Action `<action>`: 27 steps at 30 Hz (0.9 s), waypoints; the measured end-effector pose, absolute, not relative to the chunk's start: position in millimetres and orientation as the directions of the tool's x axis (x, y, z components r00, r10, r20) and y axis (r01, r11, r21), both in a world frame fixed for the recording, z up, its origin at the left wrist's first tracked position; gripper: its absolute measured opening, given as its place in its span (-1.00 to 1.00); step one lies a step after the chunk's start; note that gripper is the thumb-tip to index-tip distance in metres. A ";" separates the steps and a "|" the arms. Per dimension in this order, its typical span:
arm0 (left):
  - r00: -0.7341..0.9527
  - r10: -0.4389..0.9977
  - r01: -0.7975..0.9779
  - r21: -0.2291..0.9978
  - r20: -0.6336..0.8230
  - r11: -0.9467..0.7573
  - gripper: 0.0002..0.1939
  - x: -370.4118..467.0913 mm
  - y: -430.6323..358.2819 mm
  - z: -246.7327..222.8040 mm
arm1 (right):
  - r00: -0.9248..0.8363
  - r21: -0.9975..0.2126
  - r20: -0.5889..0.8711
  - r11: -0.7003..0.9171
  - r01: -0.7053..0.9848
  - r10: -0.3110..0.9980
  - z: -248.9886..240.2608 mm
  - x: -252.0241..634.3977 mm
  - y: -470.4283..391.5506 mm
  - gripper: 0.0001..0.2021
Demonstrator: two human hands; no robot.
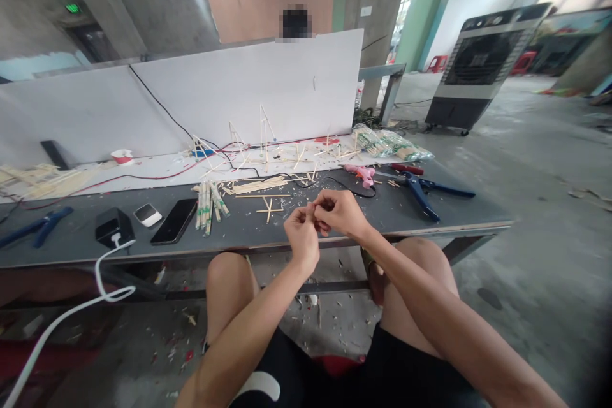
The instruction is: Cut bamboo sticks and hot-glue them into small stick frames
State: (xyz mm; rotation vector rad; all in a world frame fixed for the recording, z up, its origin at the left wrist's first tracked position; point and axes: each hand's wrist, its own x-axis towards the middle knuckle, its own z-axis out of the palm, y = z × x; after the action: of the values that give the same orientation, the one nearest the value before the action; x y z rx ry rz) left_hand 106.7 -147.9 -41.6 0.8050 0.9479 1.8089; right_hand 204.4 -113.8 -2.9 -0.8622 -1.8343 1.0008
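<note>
My left hand [303, 229] and my right hand [337, 210] meet above the front edge of the dark table [248, 236]. Both are closed, fingertips pinched together; whatever lies between them is too small to make out. Left of my hands, a few joined sticks [269, 210] lie on the tabletop. Behind them is a loose pile of wooden sticks [258, 185], with green-wrapped stick bundles [206, 207] to its left. A pink glue gun [362, 174] rests beyond my right hand.
Blue-handled pliers [421, 194] and a red-handled tool [407, 169] lie at right, near bagged sticks [392, 143]. A phone [174, 222], white device [148, 215], black charger [113, 227] and blue tool [43, 226] are at left. Stick frames [264, 134] stand before a white panel [239, 89].
</note>
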 end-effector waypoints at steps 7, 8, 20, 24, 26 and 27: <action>-0.324 0.934 -0.408 0.868 0.152 -0.283 -0.51 101.4 -140.4 -35.1 | -0.321 -0.879 0.391 0.453 0.148 0.863 -0.9 206.7 -109.3 -0.92; -0.297 0.942 -0.421 0.864 0.156 -0.276 -0.51 99.3 -138.1 -33.5 | -0.304 -0.884 0.399 0.451 0.124 0.865 -1.0 208.2 -106.9 -0.91; -0.136 0.987 -0.539 0.829 0.089 -0.149 -0.65 87.8 -128.5 -30.9 | -0.317 -0.918 0.373 0.396 0.010 0.872 -4.5 222.2 -91.7 -0.84; -0.144 0.989 -0.550 0.829 0.023 -0.099 -0.69 82.2 -124.4 -30.9 | -0.395 -0.911 0.367 0.411 0.030 0.842 -1.9 232.3 -88.3 -0.84; -0.169 0.985 -0.536 0.838 0.015 -0.105 -0.66 76.8 -120.7 -31.0 | -0.451 -0.907 0.353 0.419 0.052 0.820 -1.6 238.8 -86.0 -0.82; -0.191 0.981 -0.519 0.846 0.021 -0.119 -0.65 73.5 -118.5 -30.8 | -0.483 -0.906 0.341 0.419 0.061 0.807 -1.8 241.9 -84.6 -0.79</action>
State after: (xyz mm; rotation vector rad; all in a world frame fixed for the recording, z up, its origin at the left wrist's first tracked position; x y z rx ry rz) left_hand 73.5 -118.5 -30.8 0.7435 0.8684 1.6041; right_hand 241.9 -84.6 -1.8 -0.7435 -1.8442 1.1324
